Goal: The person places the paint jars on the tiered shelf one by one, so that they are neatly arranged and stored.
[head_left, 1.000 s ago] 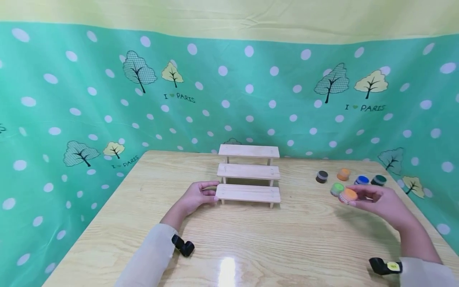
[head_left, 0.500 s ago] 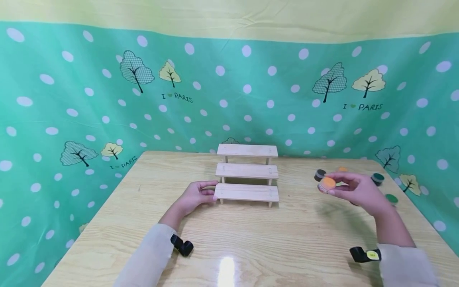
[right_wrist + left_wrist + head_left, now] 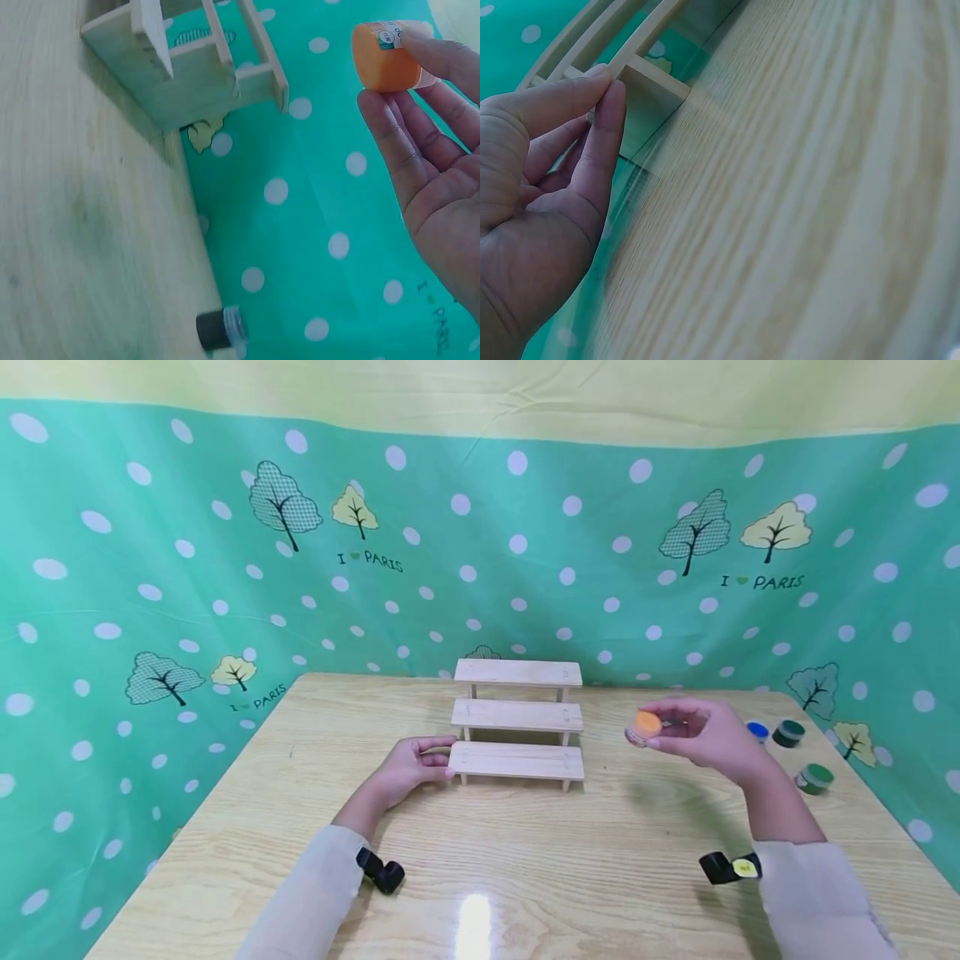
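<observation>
A small three-tier wooden stand [image 3: 517, 762] sits at the middle of the table, its steps rising toward the back. My left hand [image 3: 408, 772] pinches the left end of its lowest step between thumb and forefinger, as the left wrist view shows close up at the stand [image 3: 649, 79]. Raised above the table to the right of the stand, my right hand [image 3: 712, 739] grips a little paint jar [image 3: 645, 727] with an orange lid. In the right wrist view that paint jar [image 3: 386, 64] shows a printed label, thumb on one side and fingers on the other.
On the wooden table [image 3: 450, 860] at the right stand more paint jars: a blue-lidded jar [image 3: 757, 732], a dark green jar [image 3: 789, 733] and a green jar [image 3: 814, 778]. A black jar [image 3: 215, 330] appears in the right wrist view. A patterned curtain [image 3: 420, 568] hangs behind.
My right hand has carried the orange-lidded paint jar leftward and upward, from among the other jars toward the stand. My left hand has kept its place on the stand.
</observation>
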{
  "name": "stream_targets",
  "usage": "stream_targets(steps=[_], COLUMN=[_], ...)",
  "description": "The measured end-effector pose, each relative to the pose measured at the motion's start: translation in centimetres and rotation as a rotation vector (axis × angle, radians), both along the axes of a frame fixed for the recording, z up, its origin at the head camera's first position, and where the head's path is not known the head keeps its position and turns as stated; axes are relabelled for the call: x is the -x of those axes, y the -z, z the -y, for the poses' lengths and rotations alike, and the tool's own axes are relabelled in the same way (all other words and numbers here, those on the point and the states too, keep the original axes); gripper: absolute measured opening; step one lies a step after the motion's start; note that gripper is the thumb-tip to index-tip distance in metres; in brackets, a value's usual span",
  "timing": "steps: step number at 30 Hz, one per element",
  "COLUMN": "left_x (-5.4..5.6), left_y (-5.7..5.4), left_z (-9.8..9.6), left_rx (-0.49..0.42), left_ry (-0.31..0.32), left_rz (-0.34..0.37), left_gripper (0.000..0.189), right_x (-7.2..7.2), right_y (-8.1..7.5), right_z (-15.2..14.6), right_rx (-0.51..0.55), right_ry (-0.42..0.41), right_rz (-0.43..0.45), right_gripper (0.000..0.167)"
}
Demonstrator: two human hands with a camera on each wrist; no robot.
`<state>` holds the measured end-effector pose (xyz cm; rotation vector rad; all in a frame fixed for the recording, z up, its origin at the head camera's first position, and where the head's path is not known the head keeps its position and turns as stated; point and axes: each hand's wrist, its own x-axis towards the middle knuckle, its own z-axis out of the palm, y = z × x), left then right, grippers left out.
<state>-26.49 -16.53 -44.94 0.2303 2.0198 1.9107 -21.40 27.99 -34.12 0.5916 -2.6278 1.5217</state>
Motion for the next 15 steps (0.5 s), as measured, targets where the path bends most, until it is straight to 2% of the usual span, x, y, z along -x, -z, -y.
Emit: stream_targets(steps=[3, 9, 15], left_x=[0.0, 0.0, -0.1], left_y=[-0.1, 0.0, 0.0], left_z=[0.0, 0.0, 0.0], left_rx=[0.002, 0.0, 0.001], left_ry=[0.002, 0.009, 0.021], left_rz=[-0.004, -0.004, -0.021], left_gripper=[0.063, 0.063, 0.062], right_x=[0.5, 1.4, 2.2], right_y=[-0.5, -1.2, -1.8], right_z=[0.8, 2.4, 3.5], right_rx=[-0.004, 0.06, 0.068], right_ry=[-0.013, -0.078, -0.069], right_rz=[-0.009, 0.007, 0.049], right_gripper=[0.044, 0.043, 0.046])
